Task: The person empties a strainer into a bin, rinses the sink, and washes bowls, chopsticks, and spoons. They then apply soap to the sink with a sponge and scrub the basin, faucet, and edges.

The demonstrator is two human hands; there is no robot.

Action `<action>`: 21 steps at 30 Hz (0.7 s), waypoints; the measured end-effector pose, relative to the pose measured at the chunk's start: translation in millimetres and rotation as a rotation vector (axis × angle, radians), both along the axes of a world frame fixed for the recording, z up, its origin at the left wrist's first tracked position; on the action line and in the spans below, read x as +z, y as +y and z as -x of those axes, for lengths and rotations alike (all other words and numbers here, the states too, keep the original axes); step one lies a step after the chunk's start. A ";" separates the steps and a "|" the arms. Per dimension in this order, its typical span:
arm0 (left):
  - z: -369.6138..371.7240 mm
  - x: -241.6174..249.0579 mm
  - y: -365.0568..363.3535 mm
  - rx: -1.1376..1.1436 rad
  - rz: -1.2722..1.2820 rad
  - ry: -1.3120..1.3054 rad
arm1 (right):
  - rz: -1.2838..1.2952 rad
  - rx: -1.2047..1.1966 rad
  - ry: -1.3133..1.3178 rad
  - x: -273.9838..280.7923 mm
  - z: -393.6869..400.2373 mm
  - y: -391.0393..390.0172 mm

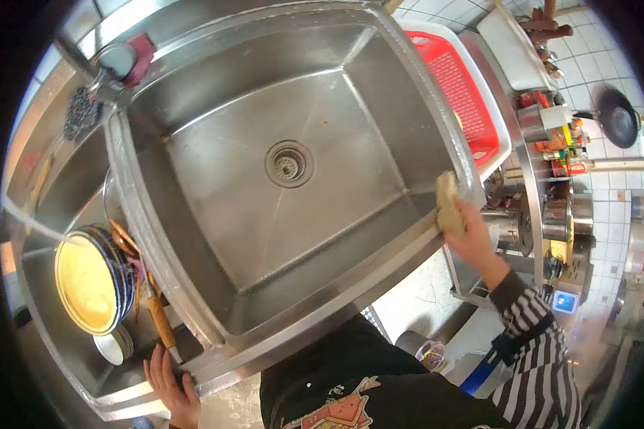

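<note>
A large steel sink (322,222) lies in front of me, its drain (288,164) uncovered. At the sink's right front corner, my right hand (474,239) is closed around a tan sponge (447,204), which lies against the rim. My left hand (168,390) rests on the front edge of the left basin (71,375), fingers spread, holding nothing. Near its fingertips is a wooden handle (161,318) of some utensil. In that basin a stack of bowls or plates, the top one yellow inside (86,286), stands beside small white bowls (111,348).
A steel scrubber (82,114), a cup (116,61) and a dark red cloth (141,61) sit at the back left. Right of the sink are a red basket (458,96) in a white tub, steel pots (557,218) and a hanging wok (617,118).
</note>
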State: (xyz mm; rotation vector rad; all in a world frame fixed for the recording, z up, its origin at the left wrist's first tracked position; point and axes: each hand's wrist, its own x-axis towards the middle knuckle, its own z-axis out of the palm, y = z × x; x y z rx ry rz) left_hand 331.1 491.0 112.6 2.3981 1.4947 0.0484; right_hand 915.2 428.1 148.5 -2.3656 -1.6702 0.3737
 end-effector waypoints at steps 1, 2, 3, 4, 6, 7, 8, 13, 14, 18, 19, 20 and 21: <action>-6.7 6.6 2.8 0.016 0.029 -0.019 | 0.053 0.030 0.035 1.9 25.1 1.6; -8.6 8.6 2.9 0.025 0.037 -0.033 | 0.104 0.064 0.071 2.0 51.6 3.7; -10.4 9.1 3.0 0.034 0.042 -0.047 | 0.089 0.143 0.015 -1.1 75.3 6.1; -13.6 11.5 3.9 0.032 0.033 -0.052 | 0.092 0.170 -0.031 -2.9 102.5 10.7; -17.6 17.1 5.4 0.050 0.049 -0.047 | 0.005 0.325 0.082 -9.2 152.7 23.1; -17.9 17.2 5.4 0.055 0.073 -0.057 | 0.089 0.342 0.170 -4.9 180.9 31.4; -13.7 11.7 3.0 0.045 0.033 -0.058 | 0.059 0.397 0.223 -7.6 205.4 37.5; -11.8 17.0 6.1 0.077 0.055 -0.066 | 0.041 0.312 0.606 -8.8 248.7 78.3; -13.6 16.5 6.6 0.074 0.055 -0.094 | 0.049 0.196 0.670 -6.9 234.0 85.0; -11.3 15.4 6.8 0.077 0.029 -0.133 | 0.067 0.428 0.383 19.8 159.4 83.0; -10.9 15.6 7.0 0.099 0.030 -0.129 | 0.067 0.567 0.347 19.4 139.0 72.3; -11.4 16.5 7.4 0.091 0.039 -0.131 | 0.060 0.710 0.311 15.0 126.2 62.6; -11.9 16.9 7.4 0.082 0.047 -0.133 | 0.058 0.737 0.318 10.8 124.9 56.4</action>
